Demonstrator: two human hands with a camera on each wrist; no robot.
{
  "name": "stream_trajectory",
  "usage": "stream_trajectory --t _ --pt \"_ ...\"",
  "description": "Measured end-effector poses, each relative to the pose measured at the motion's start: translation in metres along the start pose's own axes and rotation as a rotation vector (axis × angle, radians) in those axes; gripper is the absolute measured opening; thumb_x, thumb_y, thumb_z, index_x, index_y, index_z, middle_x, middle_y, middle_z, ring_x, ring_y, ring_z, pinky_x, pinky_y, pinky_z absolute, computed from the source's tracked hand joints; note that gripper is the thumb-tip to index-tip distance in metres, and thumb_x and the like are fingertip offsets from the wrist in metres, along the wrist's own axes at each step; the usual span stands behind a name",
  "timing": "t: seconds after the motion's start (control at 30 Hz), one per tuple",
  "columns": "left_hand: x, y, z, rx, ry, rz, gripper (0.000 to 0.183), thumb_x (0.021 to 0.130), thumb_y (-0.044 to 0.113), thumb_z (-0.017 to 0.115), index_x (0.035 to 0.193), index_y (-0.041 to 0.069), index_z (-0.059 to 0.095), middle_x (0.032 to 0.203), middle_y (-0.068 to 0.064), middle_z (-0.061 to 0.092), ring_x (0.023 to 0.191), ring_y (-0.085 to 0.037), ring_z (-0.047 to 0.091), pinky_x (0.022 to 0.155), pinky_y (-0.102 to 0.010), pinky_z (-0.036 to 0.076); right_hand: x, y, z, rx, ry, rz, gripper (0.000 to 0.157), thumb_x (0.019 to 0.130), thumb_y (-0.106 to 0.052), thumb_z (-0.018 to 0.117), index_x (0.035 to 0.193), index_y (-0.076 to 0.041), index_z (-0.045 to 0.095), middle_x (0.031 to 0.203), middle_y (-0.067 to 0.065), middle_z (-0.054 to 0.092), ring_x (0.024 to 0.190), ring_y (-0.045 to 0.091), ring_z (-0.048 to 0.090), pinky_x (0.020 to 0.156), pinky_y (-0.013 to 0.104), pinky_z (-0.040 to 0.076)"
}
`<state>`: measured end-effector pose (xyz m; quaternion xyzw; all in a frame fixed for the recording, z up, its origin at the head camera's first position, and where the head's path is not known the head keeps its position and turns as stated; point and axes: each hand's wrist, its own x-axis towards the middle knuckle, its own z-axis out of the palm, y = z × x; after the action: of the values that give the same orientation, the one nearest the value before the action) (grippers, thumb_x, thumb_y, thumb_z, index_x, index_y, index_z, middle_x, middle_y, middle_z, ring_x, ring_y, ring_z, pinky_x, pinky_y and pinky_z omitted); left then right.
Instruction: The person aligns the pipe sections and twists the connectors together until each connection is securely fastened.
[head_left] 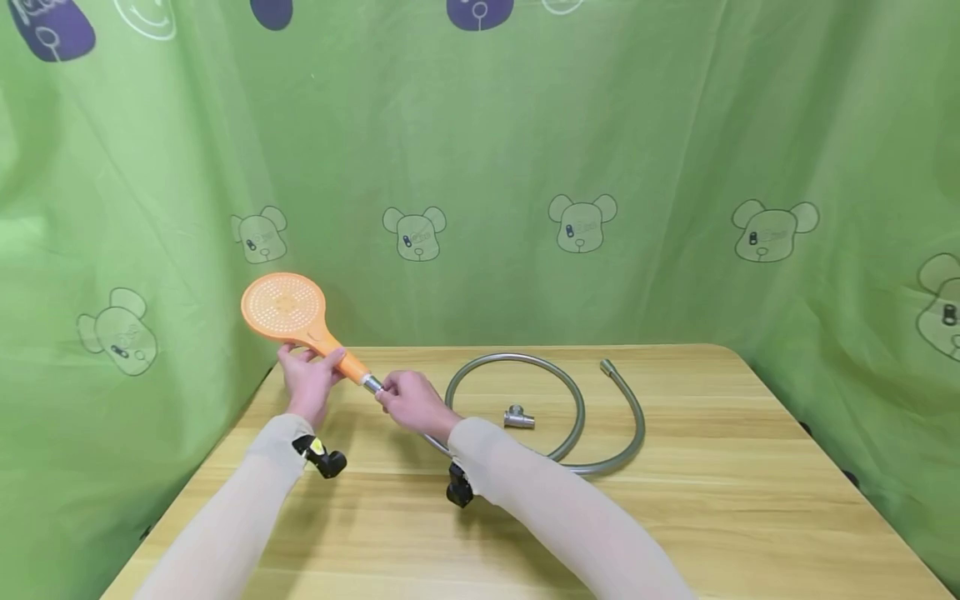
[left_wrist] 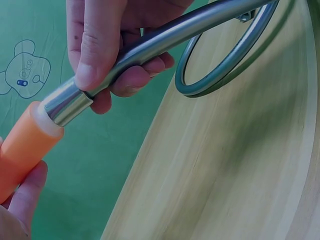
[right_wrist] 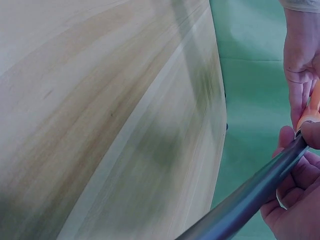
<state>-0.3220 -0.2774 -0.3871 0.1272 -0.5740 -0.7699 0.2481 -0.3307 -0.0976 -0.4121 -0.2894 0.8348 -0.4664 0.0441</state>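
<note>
An orange shower head is held up above the table's left part, its spray face toward the camera. My left hand grips its orange handle from below. At the handle's lower end, my right hand pinches the metal end fitting of a grey shower hose. The fitting sits against the handle's pale end; how far it is screwed on cannot be told. From there the hose runs under the right forearm and loops on the table, its other end fitting lying free at the back.
A small metal T-shaped valve lies inside the hose loop on the wooden table. A green curtain with bear faces hangs behind and at both sides. Each wrist carries a small black camera.
</note>
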Motion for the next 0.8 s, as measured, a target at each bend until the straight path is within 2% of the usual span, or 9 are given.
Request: stream_trajectory --t 0.13,0.33,0.6,0.8 --pt "-0.0001 0.0002 0.002 0.027 0.008 0.027 0.086 0.086 -0.011 0.069 0.148 0.015 0.015 0.125 -0.012 0.049 0.094 -0.025 0.069 0.084 -0.033 0.063 -0.0006 -0.0005 0.0006 -0.033 0.018 0.002 0.013 0.098 -0.019 0.064 0.095 -0.008 0.069 0.076 -0.002 0.066 0.06 0.01 0.055 0.051 0.023 0.048" --pt "-0.0008 -0.0007 0.0024 0.064 0.023 0.056 0.089 0.084 -0.01 0.072 0.148 0.016 0.016 0.126 -0.011 0.049 0.088 -0.022 0.069 0.081 -0.034 0.063 -0.0011 -0.0008 0.0023 -0.056 0.033 0.005 0.012 0.098 -0.02 0.064 0.093 -0.011 0.069 0.075 -0.001 0.066 0.058 0.009 0.053 0.049 0.023 0.046" --pt "0.0014 -0.002 -0.0021 0.057 -0.036 0.047 0.083 0.088 -0.007 0.07 0.146 0.014 0.014 0.125 -0.011 0.051 0.082 -0.017 0.071 0.082 -0.033 0.063 0.0005 0.0029 -0.0009 0.052 -0.034 -0.016 0.014 0.101 -0.017 0.06 0.094 -0.007 0.067 0.077 0.001 0.065 0.062 0.01 0.052 0.05 0.021 0.044" --pt "0.0 -0.0026 0.0 0.056 -0.038 0.058 0.083 0.089 -0.008 0.069 0.147 0.013 0.014 0.126 -0.012 0.05 0.084 -0.017 0.07 0.084 -0.034 0.063 0.0023 0.0087 -0.0043 0.109 -0.077 0.002 0.018 0.102 -0.02 0.057 0.094 -0.008 0.068 0.078 0.0 0.063 0.065 0.011 0.048 0.058 0.022 0.042"
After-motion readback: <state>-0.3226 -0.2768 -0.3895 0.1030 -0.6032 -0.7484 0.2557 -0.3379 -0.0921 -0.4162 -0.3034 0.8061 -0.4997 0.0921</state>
